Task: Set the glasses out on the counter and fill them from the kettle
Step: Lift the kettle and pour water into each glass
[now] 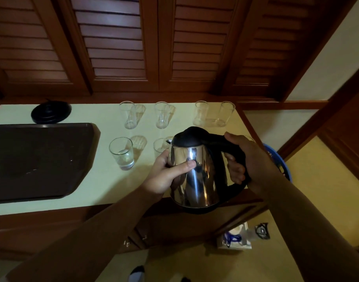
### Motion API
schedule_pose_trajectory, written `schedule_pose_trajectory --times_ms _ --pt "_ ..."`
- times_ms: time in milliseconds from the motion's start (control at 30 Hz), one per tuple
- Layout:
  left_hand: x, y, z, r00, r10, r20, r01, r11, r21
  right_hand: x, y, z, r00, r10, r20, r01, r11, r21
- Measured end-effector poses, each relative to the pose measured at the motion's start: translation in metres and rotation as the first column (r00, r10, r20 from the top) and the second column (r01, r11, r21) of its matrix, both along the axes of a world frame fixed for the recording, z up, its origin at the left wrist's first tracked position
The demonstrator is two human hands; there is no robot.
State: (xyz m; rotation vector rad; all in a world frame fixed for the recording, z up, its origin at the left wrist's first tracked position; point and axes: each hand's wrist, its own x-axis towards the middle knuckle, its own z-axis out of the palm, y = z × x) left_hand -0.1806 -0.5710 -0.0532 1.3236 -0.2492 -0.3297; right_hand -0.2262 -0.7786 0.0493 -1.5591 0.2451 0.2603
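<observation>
- I saw the kettle (197, 171) held off the counter (105, 180) between both hands, its steel body over the counter's near edge and its spout pointing away from me and to the left.
- My right hand (248, 161) was curled round the black handle on the kettle's right side, thumb lying along the top of it.
- My left hand (166, 176) cupped the shiny body from the left, thumb pressed across the front of the steel and fingers wrapped behind.
- Just beyond the left hand, partly hidden by the spout, stood one glass (160, 145); I could not tell what it held.
- Further left of that hand stood a second glass (122, 152) with some water in its bottom.
- Well beyond both hands, four more glasses stood in a row along the counter's far edge: (128, 115), (162, 115), (201, 113) and (225, 113).
- Left of the left hand lay a dark tray (38, 159), and beyond that the kettle's round black base (50, 112).
</observation>
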Motion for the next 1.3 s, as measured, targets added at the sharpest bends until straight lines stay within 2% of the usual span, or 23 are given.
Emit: schedule_pose_trajectory --times_ms 200,333,633,800,1133,1300 --pt "-0.001 -0.014 0.008 1.000 0.007 0.025 -0.007 1.000 0.019 -0.009 -0.016 -0.007 0.998 -0.020 0.053 0.015 0.996 0.089" --pt "-0.005 -0.035 0.013 0.999 -0.016 0.041 0.015 0.999 0.031 -0.014 -0.036 -0.005 0.996 -0.052 0.068 0.045 0.995 0.094" --pt "-0.019 -0.094 0.018 0.999 -0.028 0.020 0.027 0.999 0.025 -0.033 -0.088 0.006 0.991 -0.109 0.081 0.108 0.994 0.019" --pt "-0.023 -0.117 0.012 0.998 -0.060 0.003 0.060 0.998 -0.030 -0.042 -0.107 0.005 0.986 -0.149 0.069 0.150 0.989 0.001" --pt "-0.006 -0.140 0.001 0.987 -0.139 -0.085 0.133 0.988 -0.072 -0.032 -0.131 -0.007 0.980 -0.171 0.106 0.184 0.974 -0.133" --pt "0.004 -0.145 -0.010 0.978 -0.180 -0.108 0.173 0.982 -0.073 -0.022 -0.136 -0.010 0.979 -0.187 0.082 0.197 0.972 -0.131"
